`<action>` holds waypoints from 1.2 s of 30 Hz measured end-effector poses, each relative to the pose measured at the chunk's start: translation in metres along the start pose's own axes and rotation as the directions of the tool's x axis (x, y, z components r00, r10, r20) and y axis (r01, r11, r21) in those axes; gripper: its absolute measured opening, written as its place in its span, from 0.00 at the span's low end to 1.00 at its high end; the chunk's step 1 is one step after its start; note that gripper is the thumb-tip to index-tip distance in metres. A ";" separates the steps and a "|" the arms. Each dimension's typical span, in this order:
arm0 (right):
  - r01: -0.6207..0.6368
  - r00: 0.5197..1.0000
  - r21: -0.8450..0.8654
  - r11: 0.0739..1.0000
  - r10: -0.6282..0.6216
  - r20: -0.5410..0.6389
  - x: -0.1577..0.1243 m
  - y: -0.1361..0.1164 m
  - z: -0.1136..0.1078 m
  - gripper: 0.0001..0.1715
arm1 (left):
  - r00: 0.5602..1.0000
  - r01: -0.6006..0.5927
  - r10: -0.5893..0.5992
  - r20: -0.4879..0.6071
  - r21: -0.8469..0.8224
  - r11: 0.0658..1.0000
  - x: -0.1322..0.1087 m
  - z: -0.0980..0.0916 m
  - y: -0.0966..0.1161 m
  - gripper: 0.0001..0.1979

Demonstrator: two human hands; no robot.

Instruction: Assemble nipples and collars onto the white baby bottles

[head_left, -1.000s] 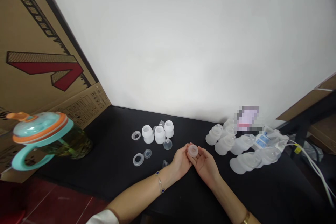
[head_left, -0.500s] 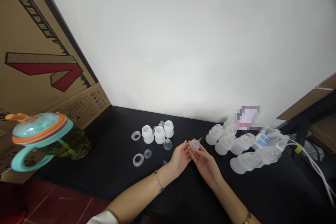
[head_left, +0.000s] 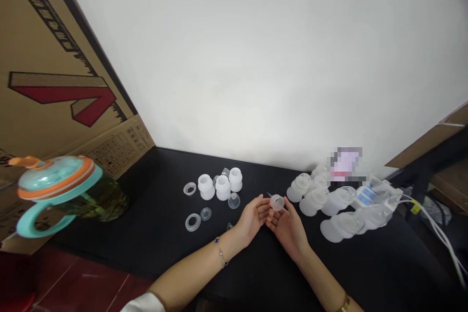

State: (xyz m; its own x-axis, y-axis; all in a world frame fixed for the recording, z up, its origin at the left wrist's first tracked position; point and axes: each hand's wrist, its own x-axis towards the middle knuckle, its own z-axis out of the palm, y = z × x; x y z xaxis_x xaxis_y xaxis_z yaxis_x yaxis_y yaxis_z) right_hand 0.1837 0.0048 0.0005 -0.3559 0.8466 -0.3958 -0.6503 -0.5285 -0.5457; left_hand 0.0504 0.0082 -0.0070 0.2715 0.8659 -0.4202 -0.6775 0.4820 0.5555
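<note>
My right hand (head_left: pixel 288 231) holds a small translucent bottle nipple in a ring (head_left: pixel 277 203) at its fingertips, with a thin pointed sliver sticking out at the upper left. My left hand (head_left: pixel 252 219) lies palm inward just beside it, fingers stretched out and nearly meeting the right fingers. Whether the left fingertips touch the piece I cannot tell. To the left stand three white open-necked bottles (head_left: pixel 206 187). Near them lie two translucent rings (head_left: pixel 192 222), a clear dome cap (head_left: pixel 234 200) and a nipple (head_left: pixel 205 213). Another small clear piece (head_left: pixel 229 226) is partly hidden by my left wrist.
Several capped white bottles (head_left: pixel 313 202) stand and lie on the right of the black table (head_left: pixel 153 204). Behind them are a blurred-out pink item (head_left: pixel 344 163) and a plastic pack with blue labels (head_left: pixel 366 196). A teal-lidded jug (head_left: pixel 66 190) and a cardboard box (head_left: pixel 54 58) occupy the left.
The nipple piece has turned in my fingers: its thin sliver now points up-left instead of up-right. My right hand has shifted slightly right, its fingers more curled.
</note>
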 end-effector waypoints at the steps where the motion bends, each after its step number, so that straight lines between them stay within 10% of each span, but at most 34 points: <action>1: -0.005 1.000 0.000 1.000 0.005 0.004 0.001 0.000 -0.001 0.21 | 0.999 -0.039 0.039 0.002 0.042 0.998 0.000 0.000 0.001 0.16; 7: 0.034 0.999 0.011 0.999 -0.034 -0.004 0.002 -0.001 -0.003 0.21 | 0.916 -0.384 0.391 0.089 0.478 0.790 -0.010 0.003 0.020 0.16; 12: 0.067 0.998 0.033 0.997 -0.066 -0.021 0.000 -0.003 -0.001 0.21 | 0.629 -0.564 0.693 0.351 0.820 0.097 -0.020 0.003 0.039 0.14; 15: 0.066 0.998 0.042 0.997 -0.065 -0.022 -0.001 -0.003 -0.001 0.20 | 0.444 -0.456 0.726 0.524 0.830 -0.321 -0.022 0.000 0.045 0.15; 18: 0.074 0.997 0.050 0.996 -0.074 -0.016 -0.002 -0.003 0.000 0.20 | 0.355 -0.245 0.733 0.580 0.814 -0.526 -0.020 -0.002 0.053 0.19; 26: 0.118 0.992 0.016 0.993 -0.117 -0.037 -0.003 -0.003 0.001 0.16 | 0.363 0.096 0.795 0.486 0.829 -0.550 -0.018 -0.010 0.075 0.21; 36: 0.115 0.992 -0.014 0.993 -0.115 -0.042 -0.004 -0.002 0.000 0.15 | 0.367 -0.051 0.737 0.568 0.803 -0.594 -0.020 -0.010 0.071 0.16</action>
State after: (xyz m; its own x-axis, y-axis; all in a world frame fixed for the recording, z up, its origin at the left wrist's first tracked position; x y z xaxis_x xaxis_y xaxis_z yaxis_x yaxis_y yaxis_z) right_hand 0.1869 0.0024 0.0034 -0.2503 0.8985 -0.3607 -0.6775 -0.4287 -0.5977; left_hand -0.0099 0.0238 0.0339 -0.0116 0.7486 0.6629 0.9374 -0.2226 0.2678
